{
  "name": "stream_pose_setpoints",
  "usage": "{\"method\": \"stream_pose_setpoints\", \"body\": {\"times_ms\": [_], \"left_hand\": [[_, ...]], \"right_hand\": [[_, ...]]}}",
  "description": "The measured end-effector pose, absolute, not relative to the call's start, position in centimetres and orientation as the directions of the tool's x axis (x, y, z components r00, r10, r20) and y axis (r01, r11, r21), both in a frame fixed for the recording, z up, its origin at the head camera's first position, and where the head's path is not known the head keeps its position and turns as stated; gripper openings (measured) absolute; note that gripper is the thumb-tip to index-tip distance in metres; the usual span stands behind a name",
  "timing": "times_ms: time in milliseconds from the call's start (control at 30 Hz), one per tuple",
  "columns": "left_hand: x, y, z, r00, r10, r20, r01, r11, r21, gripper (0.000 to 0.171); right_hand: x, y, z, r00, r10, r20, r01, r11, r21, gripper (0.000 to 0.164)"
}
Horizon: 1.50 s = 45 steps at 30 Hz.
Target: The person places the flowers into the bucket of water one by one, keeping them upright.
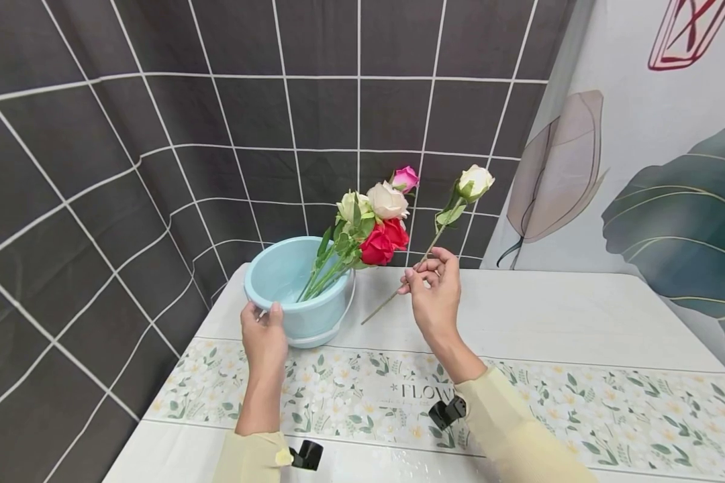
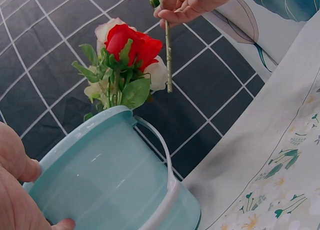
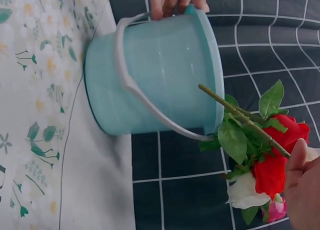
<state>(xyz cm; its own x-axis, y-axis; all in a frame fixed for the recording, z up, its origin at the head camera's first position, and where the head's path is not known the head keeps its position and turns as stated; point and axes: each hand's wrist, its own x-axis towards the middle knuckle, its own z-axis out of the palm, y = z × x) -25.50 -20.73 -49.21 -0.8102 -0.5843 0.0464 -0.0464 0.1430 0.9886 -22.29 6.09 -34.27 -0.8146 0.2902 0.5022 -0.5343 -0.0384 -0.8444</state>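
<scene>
A light blue bucket (image 1: pixel 314 315) stands at the table's back left. My left hand (image 1: pixel 264 339) grips its near left rim, thumb on the outside in the head view. Several roses lean out over the bucket's right side: red roses (image 1: pixel 384 241), a blush one (image 1: pixel 389 200), a pale yellow-green one (image 1: pixel 354 204) and a pink one (image 1: pixel 405 178). To the right of them, my right hand (image 1: pixel 436 295) pinches the stem of a single white rose (image 1: pixel 475 182). Its bloom points up and right, and the bare stem end slants down toward the bucket.
The white table (image 1: pixel 550 308) has a floral printed band (image 1: pixel 580 409) across its front part. Behind the bucket rises a dark curtain with a white grid (image 1: pixel 235 114). A pale leaf-printed cloth (image 1: pixel 580 188) hangs at the right. The bucket's white handle (image 2: pixel 162 145) hangs down its side.
</scene>
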Motion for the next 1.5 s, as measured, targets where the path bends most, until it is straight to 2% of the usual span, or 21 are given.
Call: {"method": "stream_pose_setpoints", "body": {"times_ms": [200, 233, 433, 467, 700, 1100, 1500], "left_hand": [[-25.5, -20.7, -49.2, -0.81, -0.585, 0.05, -0.041, 0.143, 0.989, 0.062], [-25.5, -20.7, -49.2, -0.809, -0.586, 0.054, -0.04, 0.146, 0.989, 0.062], [-25.4, -20.7, -49.2, -0.811, -0.581, 0.066, -0.027, 0.151, 0.988, 0.061], [-25.4, -20.7, -49.2, -0.812, -0.58, 0.068, -0.024, 0.15, 0.988, 0.061], [-25.2, -20.6, -49.1, -0.814, -0.577, 0.069, -0.019, 0.147, 0.989, 0.062], [-24.9, -20.5, -48.6, -0.821, -0.567, 0.063, -0.011, 0.126, 0.992, 0.063], [-25.9, -20.8, -49.7, -0.806, -0.59, 0.045, -0.063, 0.162, 0.985, 0.062]], "right_hand": [[-22.5, 5.9, -34.0, -0.781, 0.283, 0.556, -0.595, -0.07, -0.8, 0.047], [-23.2, 6.0, -34.6, -0.768, 0.278, 0.577, -0.622, -0.113, -0.775, 0.048], [-23.4, 5.6, -34.2, -0.754, 0.274, 0.596, -0.645, -0.139, -0.751, 0.047], [-22.7, 5.4, -33.4, -0.762, 0.28, 0.584, -0.629, -0.108, -0.77, 0.046], [-22.6, 4.5, -32.4, -0.782, 0.297, 0.548, -0.606, -0.155, -0.78, 0.049], [-22.8, 3.3, -31.5, -0.773, 0.266, 0.576, -0.626, -0.168, -0.761, 0.049], [-22.1, 1.7, -30.1, -0.792, 0.208, 0.574, -0.604, -0.136, -0.785, 0.05]]}}
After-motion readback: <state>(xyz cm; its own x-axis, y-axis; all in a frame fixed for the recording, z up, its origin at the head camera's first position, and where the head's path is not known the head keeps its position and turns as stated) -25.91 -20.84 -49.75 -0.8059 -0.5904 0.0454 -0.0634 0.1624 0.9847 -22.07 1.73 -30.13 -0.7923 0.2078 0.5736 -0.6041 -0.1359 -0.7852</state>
